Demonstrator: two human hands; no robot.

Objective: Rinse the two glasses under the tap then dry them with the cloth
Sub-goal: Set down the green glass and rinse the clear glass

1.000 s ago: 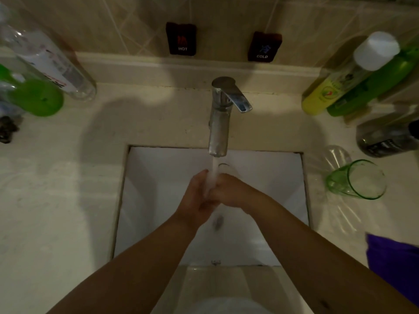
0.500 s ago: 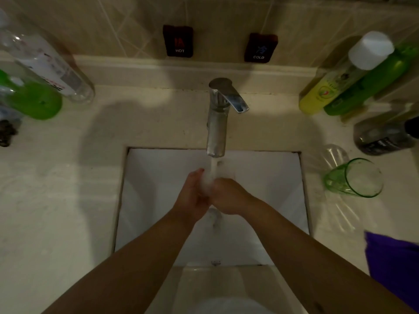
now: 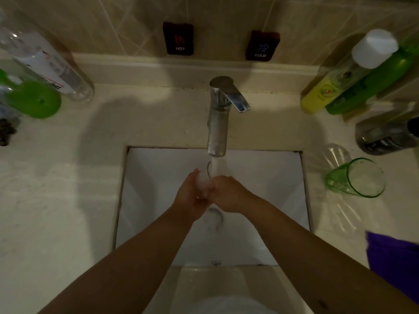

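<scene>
so, head view, hands: left hand (image 3: 191,198) and right hand (image 3: 229,193) are closed together around a clear glass (image 3: 205,179) in the stream under the tap (image 3: 218,123), over the white sink (image 3: 158,177); the glass is mostly hidden by water and fingers, so which hand carries it i cannot tell.
where the task's things are: green glass (image 3: 356,179) lies on its side on the counter (image 3: 56,189), right of the sink; purple cloth (image 3: 394,257) near it at the right edge.
risk, slip: wet glass in wet fingers could drop into the basin and chip.
risk, roll: the green glass on its side may roll if an arm nudges it.
risk, splash: water bouncing off the glass could reach the cloth.
count, glasses: two, one clear, one green.
count, cloths: one.
count, taps: one.
count, bottles: probably three left, three right.
count, wall labels: two, hot and cold.
</scene>
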